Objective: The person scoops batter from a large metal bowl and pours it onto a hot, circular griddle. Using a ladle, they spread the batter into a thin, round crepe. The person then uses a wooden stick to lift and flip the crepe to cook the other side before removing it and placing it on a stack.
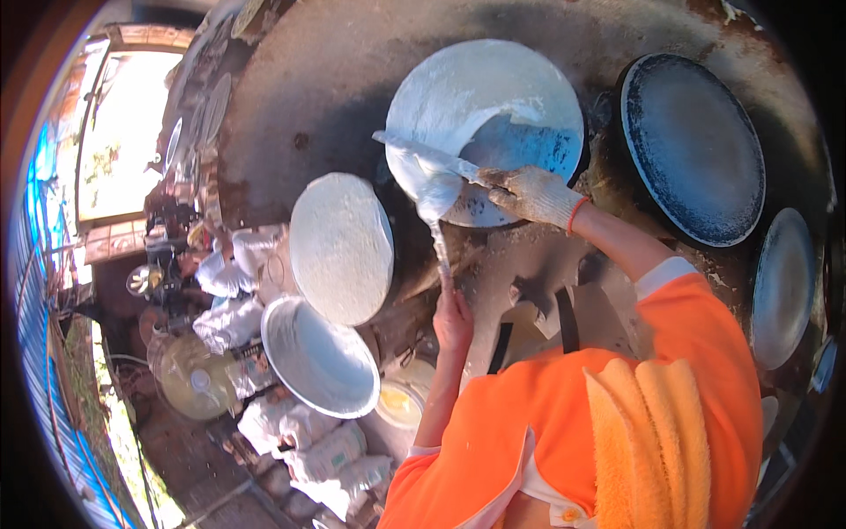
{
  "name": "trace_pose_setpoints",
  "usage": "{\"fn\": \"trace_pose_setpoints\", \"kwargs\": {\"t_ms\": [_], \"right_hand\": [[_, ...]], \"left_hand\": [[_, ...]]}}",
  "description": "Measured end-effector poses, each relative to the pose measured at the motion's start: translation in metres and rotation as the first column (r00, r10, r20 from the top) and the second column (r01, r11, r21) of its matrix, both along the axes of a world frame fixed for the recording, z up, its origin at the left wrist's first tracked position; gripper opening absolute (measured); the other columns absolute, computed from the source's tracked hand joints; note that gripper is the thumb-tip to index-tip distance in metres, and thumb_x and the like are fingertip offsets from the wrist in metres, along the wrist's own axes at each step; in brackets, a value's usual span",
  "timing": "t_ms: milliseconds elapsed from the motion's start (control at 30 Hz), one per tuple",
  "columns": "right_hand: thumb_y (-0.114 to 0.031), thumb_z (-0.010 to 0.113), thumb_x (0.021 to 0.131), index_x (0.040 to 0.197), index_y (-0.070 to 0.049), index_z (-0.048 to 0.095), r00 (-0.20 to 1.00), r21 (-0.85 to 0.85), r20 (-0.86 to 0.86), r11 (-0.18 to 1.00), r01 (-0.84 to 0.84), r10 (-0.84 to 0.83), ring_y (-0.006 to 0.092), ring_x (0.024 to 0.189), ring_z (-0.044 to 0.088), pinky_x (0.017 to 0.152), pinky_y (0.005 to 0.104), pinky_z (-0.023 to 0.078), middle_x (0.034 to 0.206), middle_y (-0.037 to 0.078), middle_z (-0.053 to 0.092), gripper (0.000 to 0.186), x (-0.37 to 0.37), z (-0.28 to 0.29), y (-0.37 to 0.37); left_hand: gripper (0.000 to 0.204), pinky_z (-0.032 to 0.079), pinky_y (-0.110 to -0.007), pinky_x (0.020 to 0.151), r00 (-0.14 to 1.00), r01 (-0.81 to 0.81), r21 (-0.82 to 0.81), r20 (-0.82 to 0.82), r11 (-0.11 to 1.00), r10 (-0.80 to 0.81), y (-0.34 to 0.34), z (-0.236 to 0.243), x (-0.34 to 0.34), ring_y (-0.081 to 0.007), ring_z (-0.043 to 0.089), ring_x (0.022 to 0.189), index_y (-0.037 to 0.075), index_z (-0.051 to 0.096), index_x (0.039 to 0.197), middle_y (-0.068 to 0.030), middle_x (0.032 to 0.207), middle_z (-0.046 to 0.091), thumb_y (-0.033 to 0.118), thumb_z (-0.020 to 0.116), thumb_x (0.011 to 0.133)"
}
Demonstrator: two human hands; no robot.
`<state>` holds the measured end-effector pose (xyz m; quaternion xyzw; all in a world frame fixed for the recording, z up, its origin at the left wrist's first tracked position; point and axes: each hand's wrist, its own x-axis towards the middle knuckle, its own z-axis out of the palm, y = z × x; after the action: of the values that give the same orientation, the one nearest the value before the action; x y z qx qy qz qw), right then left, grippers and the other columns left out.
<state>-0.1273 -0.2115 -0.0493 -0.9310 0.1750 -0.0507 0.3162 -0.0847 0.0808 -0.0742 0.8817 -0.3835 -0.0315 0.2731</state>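
Note:
My right hand [536, 196], in a pale knitted glove with an orange cuff, grips a long flat spatula [414, 150] coated with white batter. Its blade reaches leftward over a round griddle [538, 150]. White batter [471, 84] covers much of that griddle, and a dark patch of metal shows near the glove. Bare fingers of my left hand [453, 319] wrap the handle of a ladle [439, 196], held below the spatula at the griddle's near left edge. White batter coats the ladle's head, so its exact shape is hidden. Spatula and ladle meet or overlap; contact is unclear.
Left of the griddle sits another round plate [342, 251] with a pale layer on it. A large whitish basin [322, 357] stands nearer me, beside a tub [401, 404] with something yellow. Dark griddles [696, 150] [784, 286] lie rightward. White sacks [344, 463] are at lower left.

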Motion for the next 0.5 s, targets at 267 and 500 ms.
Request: {"fn": "trace_pose_setpoints", "kwargs": {"t_ms": [267,500], "right_hand": [[-0.02,0.047,0.09,0.121,-0.008,0.049,0.917,0.904,-0.038,0.378,0.201,-0.396,0.0165,0.074,0.058,0.062,0.0286,0.05,0.092,0.01,0.061,0.033,-0.114,-0.033,0.047],[-0.018,0.053,0.089,0.109,-0.005,0.047,0.901,0.981,0.082,0.192,0.002,-0.427,0.011,0.075,0.055,0.059,0.0246,0.047,0.087,0.005,0.057,0.024,0.002,-0.037,0.194]], "left_hand": [[0.044,0.047,-0.028,0.061,0.879,0.097,-0.122,-0.455,0.988,-0.143,0.025,0.025,-0.007,-0.0246,0.062,0.072,0.0,0.038,0.13,-0.0172,0.089,0.061,0.003,0.046,0.087],[0.039,0.029,-0.019,0.037,0.667,-0.071,-0.706,-0.559,0.705,-0.493,0.039,0.14,0.103,-0.0069,0.038,0.043,0.001,0.033,0.129,-0.004,0.064,0.045,0.018,0.038,0.094]]}}
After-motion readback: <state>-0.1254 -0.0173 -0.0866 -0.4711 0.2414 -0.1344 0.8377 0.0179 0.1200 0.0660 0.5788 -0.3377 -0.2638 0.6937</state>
